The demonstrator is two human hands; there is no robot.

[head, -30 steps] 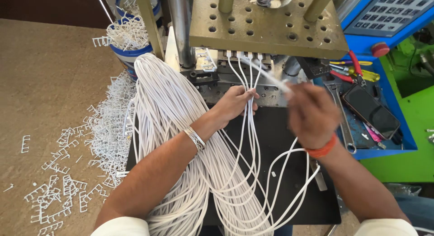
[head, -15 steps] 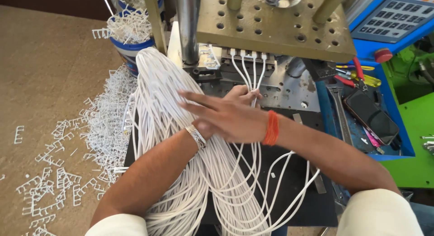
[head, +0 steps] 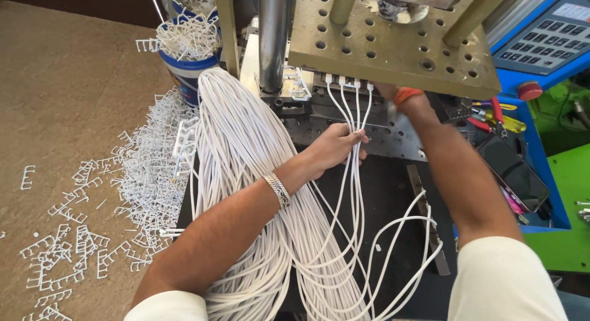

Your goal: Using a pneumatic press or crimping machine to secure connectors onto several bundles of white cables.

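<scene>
**White cords gathered at the press**

The left hand [head: 335,147] pinches a few thin white cords [head: 355,167] between thumb and fingers, just below where their ends sit in a row of small white plugs [head: 347,82] at the front edge of the mould. The cords run straight down from the plugs through the hand, then loop loosely over the black mat [head: 393,198]. A silver bracelet [head: 278,189] sits on that wrist.

The right hand [head: 393,93] reaches up under the perforated metal plate [head: 393,47]; only the wrist with its orange band [head: 407,95] shows, so whether its fingers are spread or closed cannot be told.

To the left of the held cords lies a thick bundle [head: 246,155] of the same white cord, draped from the steel column [head: 273,38] down past the left forearm, touching it. The plate hangs close above the plugs, leaving little room there; the mat to the right of the loops is bare.

Off the mat's left edge, white plastic offcuts [head: 147,173] litter the brown floor [head: 67,99], and a blue-and-white bucket [head: 187,75] stands heaped with more. On the right, a blue tray [head: 541,173] holds a dark phone [head: 513,173] and red- and yellow-handled tools [head: 501,119], beside a keypad panel [head: 547,41].
</scene>
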